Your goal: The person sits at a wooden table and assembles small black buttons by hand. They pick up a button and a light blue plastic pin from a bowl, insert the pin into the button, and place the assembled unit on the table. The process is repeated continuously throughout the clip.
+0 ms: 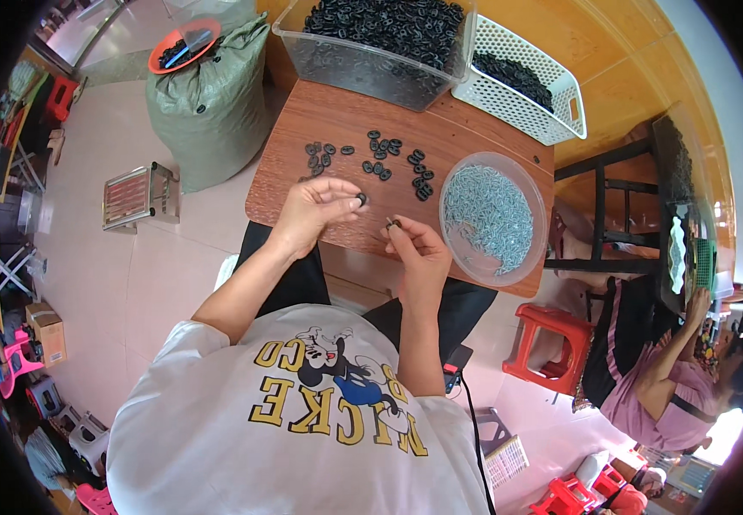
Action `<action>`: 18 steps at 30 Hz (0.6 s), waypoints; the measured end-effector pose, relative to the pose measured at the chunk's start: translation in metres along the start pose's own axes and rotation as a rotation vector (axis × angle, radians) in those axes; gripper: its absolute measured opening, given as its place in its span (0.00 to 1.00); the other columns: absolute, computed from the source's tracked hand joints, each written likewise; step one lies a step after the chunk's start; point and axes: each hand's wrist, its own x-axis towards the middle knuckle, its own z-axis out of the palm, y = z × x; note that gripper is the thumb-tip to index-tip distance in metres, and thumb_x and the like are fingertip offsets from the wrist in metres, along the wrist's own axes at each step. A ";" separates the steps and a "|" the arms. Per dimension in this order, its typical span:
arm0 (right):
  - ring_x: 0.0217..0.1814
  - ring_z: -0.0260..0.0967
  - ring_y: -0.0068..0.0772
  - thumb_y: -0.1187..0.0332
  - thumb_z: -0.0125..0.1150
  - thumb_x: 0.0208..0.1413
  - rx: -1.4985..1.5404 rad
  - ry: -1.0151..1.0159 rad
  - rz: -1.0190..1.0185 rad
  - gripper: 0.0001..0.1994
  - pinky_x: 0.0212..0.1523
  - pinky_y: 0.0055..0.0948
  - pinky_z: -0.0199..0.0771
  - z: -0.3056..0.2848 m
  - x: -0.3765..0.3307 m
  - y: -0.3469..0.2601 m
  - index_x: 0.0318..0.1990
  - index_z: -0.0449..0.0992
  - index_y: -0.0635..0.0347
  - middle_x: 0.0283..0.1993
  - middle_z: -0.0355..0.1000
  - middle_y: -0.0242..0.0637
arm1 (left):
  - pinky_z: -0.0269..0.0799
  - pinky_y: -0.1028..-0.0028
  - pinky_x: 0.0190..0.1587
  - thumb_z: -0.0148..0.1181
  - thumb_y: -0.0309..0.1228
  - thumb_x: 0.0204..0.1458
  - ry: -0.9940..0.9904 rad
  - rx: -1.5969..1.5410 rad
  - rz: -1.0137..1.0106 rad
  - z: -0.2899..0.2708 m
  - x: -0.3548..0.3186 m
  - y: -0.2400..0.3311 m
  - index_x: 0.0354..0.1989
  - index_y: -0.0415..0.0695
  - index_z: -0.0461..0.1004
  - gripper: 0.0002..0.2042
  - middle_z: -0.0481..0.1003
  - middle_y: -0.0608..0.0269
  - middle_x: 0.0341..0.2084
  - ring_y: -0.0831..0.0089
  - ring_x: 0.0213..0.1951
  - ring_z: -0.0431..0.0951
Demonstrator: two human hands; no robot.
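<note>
Above the near edge of the wooden table (406,129), my left hand (316,210) pinches a small black oval plastic piece (360,198) between thumb and fingertips. Close by on the right, my right hand (420,249) is closed in a pinch on a small dark piece (395,224) with a thin silvery tip, like a screw; its exact kind is too small to make out. The hands are apart. Loose black oval pieces (380,154) lie in groups beyond them. A round clear tub (538,225) of silvery screws (487,215) stands beside my right hand.
At the table's far side are a clear bin (371,73) and a white perforated basket (517,109), both holding black pieces. A stuffed sack (208,120) bearing an orange bowl (210,32) stands left. On the right are a red stool (547,348) and another person (655,386) working.
</note>
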 end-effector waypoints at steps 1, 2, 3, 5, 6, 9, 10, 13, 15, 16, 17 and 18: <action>0.28 0.69 0.19 0.78 0.60 0.50 -0.022 -0.006 -0.007 0.08 0.29 0.16 0.69 0.002 0.000 -0.004 0.39 0.76 0.69 0.30 0.74 0.36 | 0.76 0.75 0.41 0.56 0.19 0.51 -0.043 -0.216 -0.092 0.001 -0.002 0.000 0.39 0.36 0.73 0.07 0.76 0.53 0.36 0.69 0.38 0.78; 0.28 0.69 0.19 0.78 0.60 0.50 -0.045 -0.013 -0.015 0.08 0.29 0.16 0.70 0.004 0.000 -0.007 0.39 0.76 0.69 0.30 0.74 0.35 | 0.77 0.72 0.44 0.55 0.19 0.51 -0.069 -0.280 -0.120 0.002 -0.003 0.000 0.42 0.34 0.72 0.09 0.76 0.52 0.36 0.63 0.43 0.77; 0.27 0.70 0.19 0.78 0.60 0.50 -0.065 -0.021 -0.020 0.08 0.29 0.17 0.70 0.007 -0.001 -0.009 0.39 0.76 0.69 0.30 0.74 0.35 | 0.77 0.72 0.44 0.56 0.19 0.51 -0.062 -0.296 -0.121 0.003 -0.006 0.000 0.41 0.34 0.72 0.09 0.76 0.52 0.37 0.64 0.42 0.78; 0.27 0.69 0.18 0.77 0.60 0.50 -0.142 -0.020 -0.045 0.08 0.28 0.16 0.70 0.012 -0.001 -0.013 0.38 0.77 0.69 0.30 0.74 0.34 | 0.76 0.73 0.43 0.57 0.20 0.51 -0.048 -0.327 -0.124 0.009 -0.010 0.003 0.41 0.33 0.73 0.09 0.76 0.52 0.37 0.66 0.40 0.78; 0.27 0.69 0.18 0.77 0.61 0.50 -0.181 -0.019 -0.056 0.07 0.28 0.16 0.70 0.013 -0.002 -0.013 0.38 0.77 0.69 0.29 0.74 0.34 | 0.76 0.73 0.44 0.57 0.20 0.51 -0.053 -0.325 -0.120 0.010 -0.011 0.004 0.41 0.33 0.73 0.09 0.76 0.52 0.37 0.66 0.40 0.78; 0.25 0.68 0.17 0.78 0.59 0.51 -0.215 -0.031 -0.074 0.06 0.27 0.15 0.69 0.015 -0.003 -0.009 0.37 0.76 0.68 0.29 0.75 0.36 | 0.76 0.72 0.45 0.56 0.19 0.51 -0.065 -0.304 -0.104 0.010 -0.013 0.004 0.42 0.34 0.73 0.10 0.76 0.52 0.37 0.66 0.40 0.78; 0.26 0.69 0.16 0.78 0.60 0.51 -0.236 -0.028 -0.068 0.06 0.28 0.15 0.69 0.015 -0.003 -0.009 0.37 0.77 0.68 0.30 0.75 0.35 | 0.76 0.72 0.45 0.56 0.19 0.51 -0.065 -0.286 -0.095 0.009 -0.013 0.002 0.42 0.34 0.73 0.10 0.76 0.52 0.37 0.66 0.40 0.78; 0.26 0.69 0.16 0.77 0.61 0.50 -0.269 -0.018 -0.062 0.07 0.29 0.15 0.70 0.014 -0.003 -0.008 0.37 0.77 0.68 0.30 0.74 0.33 | 0.77 0.73 0.45 0.56 0.19 0.51 -0.049 -0.220 -0.084 0.011 -0.015 0.003 0.43 0.35 0.73 0.10 0.76 0.54 0.37 0.67 0.40 0.78; 0.26 0.69 0.16 0.77 0.61 0.50 -0.247 -0.009 -0.070 0.07 0.29 0.16 0.70 0.013 -0.002 -0.006 0.37 0.77 0.68 0.29 0.74 0.33 | 0.77 0.74 0.44 0.56 0.19 0.51 -0.042 -0.192 -0.070 0.014 -0.017 0.005 0.43 0.35 0.73 0.11 0.76 0.56 0.36 0.67 0.40 0.78; 0.26 0.70 0.16 0.77 0.61 0.50 -0.248 -0.009 -0.066 0.07 0.29 0.16 0.71 0.013 -0.002 -0.005 0.37 0.77 0.67 0.29 0.74 0.33 | 0.77 0.74 0.44 0.56 0.19 0.51 -0.044 -0.188 -0.059 0.015 -0.017 0.007 0.44 0.36 0.73 0.11 0.76 0.57 0.36 0.67 0.40 0.78; 0.26 0.70 0.17 0.77 0.61 0.50 -0.248 -0.009 -0.063 0.07 0.29 0.16 0.71 0.013 -0.002 -0.005 0.37 0.77 0.67 0.29 0.74 0.33 | 0.77 0.74 0.44 0.56 0.19 0.51 -0.045 -0.184 -0.047 0.017 -0.018 0.007 0.44 0.36 0.72 0.12 0.76 0.58 0.36 0.68 0.39 0.78; 0.26 0.70 0.17 0.77 0.61 0.50 -0.250 -0.009 -0.061 0.07 0.29 0.16 0.71 0.013 -0.002 -0.005 0.38 0.77 0.67 0.29 0.74 0.33 | 0.77 0.73 0.44 0.56 0.19 0.51 -0.044 -0.180 -0.065 0.017 -0.018 0.008 0.45 0.35 0.72 0.12 0.75 0.57 0.36 0.67 0.40 0.78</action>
